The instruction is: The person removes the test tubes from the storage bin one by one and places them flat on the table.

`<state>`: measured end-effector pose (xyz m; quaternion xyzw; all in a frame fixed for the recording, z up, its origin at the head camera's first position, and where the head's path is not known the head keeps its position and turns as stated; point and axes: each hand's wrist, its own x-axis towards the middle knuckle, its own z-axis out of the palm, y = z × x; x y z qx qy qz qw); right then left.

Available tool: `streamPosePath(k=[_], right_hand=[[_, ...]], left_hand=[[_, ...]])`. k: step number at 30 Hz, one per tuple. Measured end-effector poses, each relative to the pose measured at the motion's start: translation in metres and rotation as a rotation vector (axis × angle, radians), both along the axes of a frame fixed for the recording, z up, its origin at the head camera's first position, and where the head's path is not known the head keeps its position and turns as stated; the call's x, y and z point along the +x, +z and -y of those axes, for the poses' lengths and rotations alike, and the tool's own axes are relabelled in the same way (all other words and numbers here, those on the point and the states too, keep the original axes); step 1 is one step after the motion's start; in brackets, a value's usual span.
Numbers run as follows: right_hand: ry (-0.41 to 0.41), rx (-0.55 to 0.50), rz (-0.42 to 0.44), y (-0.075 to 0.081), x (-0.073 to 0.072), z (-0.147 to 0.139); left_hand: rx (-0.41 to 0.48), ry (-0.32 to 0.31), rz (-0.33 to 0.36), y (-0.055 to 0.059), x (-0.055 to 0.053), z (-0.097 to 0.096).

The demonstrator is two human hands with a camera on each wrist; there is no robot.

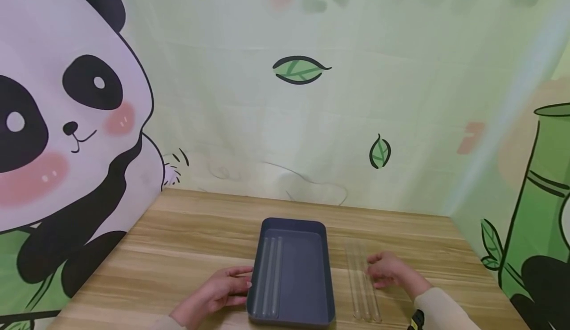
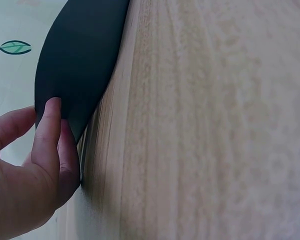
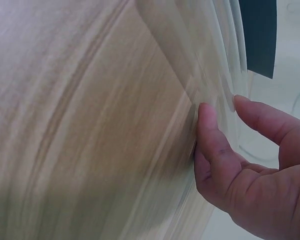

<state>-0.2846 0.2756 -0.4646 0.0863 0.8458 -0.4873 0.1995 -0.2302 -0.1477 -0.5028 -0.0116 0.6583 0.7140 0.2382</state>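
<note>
A dark blue-grey rectangular tray (image 1: 307,275) lies on the table, with three clear test tubes (image 1: 270,275) side by side along its left inside. My left hand (image 1: 227,288) is at the tray's left side. In the left wrist view its fingertips (image 2: 53,102) touch the outer wall, fingers fairly straight. To the right of the tray, three more clear tubes (image 1: 362,280) lie parallel on the wood, rounded ends towards me. My right hand (image 1: 387,269) is at the rightmost one. In the right wrist view, thumb and forefinger (image 3: 207,117) pinch the see-through tube's side.
The wood-grain table (image 1: 200,231) runs back to a pale green cloth backdrop (image 1: 231,122) printed with a panda, leaves and bamboo. Part of the tray's wall also shows beyond the tubes in the right wrist view.
</note>
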Motion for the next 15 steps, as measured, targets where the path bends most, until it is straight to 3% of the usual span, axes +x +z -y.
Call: streamPosePath(k=[8,15], right_hand=[[0.028,-0.042,-0.020,0.000,0.001,-0.004],[0.035,-0.017,-0.046,0.018,0.007,-0.008]], left_hand=[[0.003,0.004,-0.019,0.002,0.003,-0.001],[0.002,0.012,-0.014,0.003,0.003,-0.001]])
